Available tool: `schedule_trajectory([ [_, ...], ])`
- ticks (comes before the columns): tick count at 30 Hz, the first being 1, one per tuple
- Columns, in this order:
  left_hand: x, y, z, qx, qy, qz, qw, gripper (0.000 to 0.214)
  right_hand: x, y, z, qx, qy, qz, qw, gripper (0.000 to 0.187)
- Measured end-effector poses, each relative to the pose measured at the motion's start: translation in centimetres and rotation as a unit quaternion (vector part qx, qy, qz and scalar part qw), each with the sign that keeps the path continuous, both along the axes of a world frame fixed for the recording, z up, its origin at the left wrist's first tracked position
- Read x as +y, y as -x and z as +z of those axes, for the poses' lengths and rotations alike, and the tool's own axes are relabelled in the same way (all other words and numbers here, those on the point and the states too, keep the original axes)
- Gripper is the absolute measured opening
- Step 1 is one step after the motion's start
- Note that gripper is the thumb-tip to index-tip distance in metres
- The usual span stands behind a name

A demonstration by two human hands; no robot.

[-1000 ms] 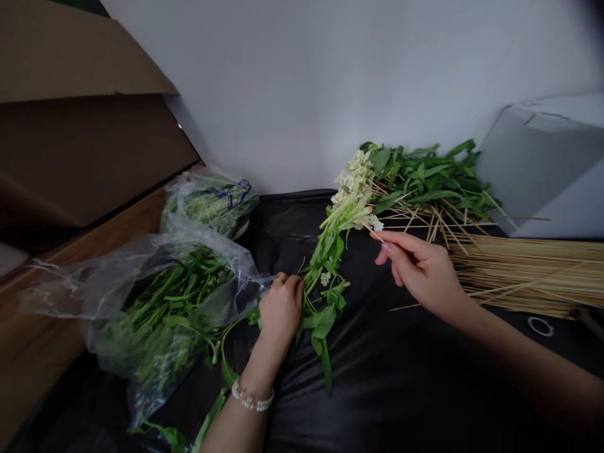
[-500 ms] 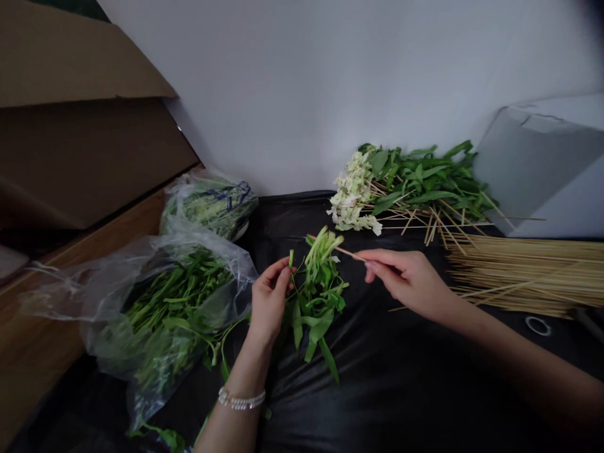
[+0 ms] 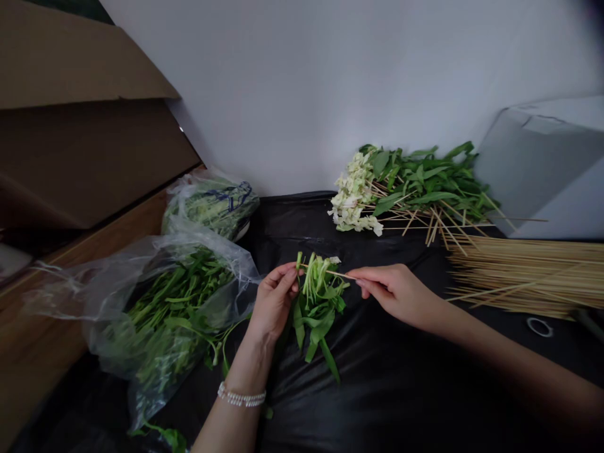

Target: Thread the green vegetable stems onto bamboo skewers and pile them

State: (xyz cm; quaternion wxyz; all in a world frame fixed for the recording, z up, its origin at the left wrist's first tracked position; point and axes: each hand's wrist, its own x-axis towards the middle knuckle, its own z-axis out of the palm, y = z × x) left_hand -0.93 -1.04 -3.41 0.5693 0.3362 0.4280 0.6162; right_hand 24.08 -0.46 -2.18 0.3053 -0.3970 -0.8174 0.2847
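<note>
My left hand (image 3: 272, 303) pinches a small bunch of green stems and leaves (image 3: 317, 301) just above the black plastic sheet (image 3: 377, 390). My right hand (image 3: 395, 293) grips a thin bamboo skewer (image 3: 336, 274) whose tip runs crosswise through the cut stem ends of that bunch. A pearl bracelet (image 3: 241, 397) sits on my left wrist. Behind the hands lies a pile of skewered greens with pale cut ends (image 3: 406, 185).
An open clear plastic bag of leafy greens (image 3: 165, 308) lies at the left, with a second tied bag (image 3: 212, 204) behind it. Loose bamboo skewers (image 3: 523, 274) are heaped at the right near a grey box (image 3: 547, 163). Cardboard (image 3: 80, 113) leans at the upper left.
The long-stemmed bunch is now a short folded bundle, drawn back toward me from the pile. My right hand came left and down, and its skewer now passes through the stem ends.
</note>
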Motion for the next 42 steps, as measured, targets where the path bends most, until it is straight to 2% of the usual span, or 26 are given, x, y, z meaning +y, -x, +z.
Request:
schedule_trajectory([
  [15, 0.0, -0.1, -0.1, 0.016, 0.012, 0.036, 0.999, 0.025, -0.2, 0.3, -0.3, 0.005, 0.004, -0.003, 1.0, 0.036],
  [22, -0.2, -0.1, -0.1, 0.046, 0.022, 0.006, 0.999, 0.025, -0.3, 0.5, -0.4, 0.016, 0.005, 0.005, 1.0, 0.036],
  [26, -0.3, -0.3, -0.1, 0.096, -0.008, -0.011, 0.995, 0.026, -0.1, 0.4, -0.6, 0.032, -0.004, 0.003, 0.999, 0.034],
  [31, -0.4, -0.9, -0.1, 0.157, -0.018, -0.036, 0.987, 0.048, -0.1, 0.2, 0.0, 0.094, -0.03, -0.073, 0.992, 0.031],
  [35, -0.1, -0.5, -0.5, 0.197, -0.013, 0.009, 0.98, 0.063, 0.0, -0.4, 1.1, 0.183, -0.014, -0.167, 0.969, 0.032],
  [39, 0.4, 0.2, -1.5, 0.29, -0.026, 0.043, 0.956, 0.04, 0.4, -0.9, 1.7, 0.241, -0.014, -0.207, 0.948, 0.032],
  [41, 0.5, 0.2, -2.1, 0.377, -0.041, 0.036, 0.925, 0.029, 0.5, -1.0, 1.7, 0.245, -0.015, -0.209, 0.947, 0.031],
  [42, 0.4, 0.1, -2.3, 0.433, -0.05, 0.034, 0.899, 0.027, 0.6, -1.0, 1.6, 0.244, -0.014, -0.207, 0.947, 0.03],
])
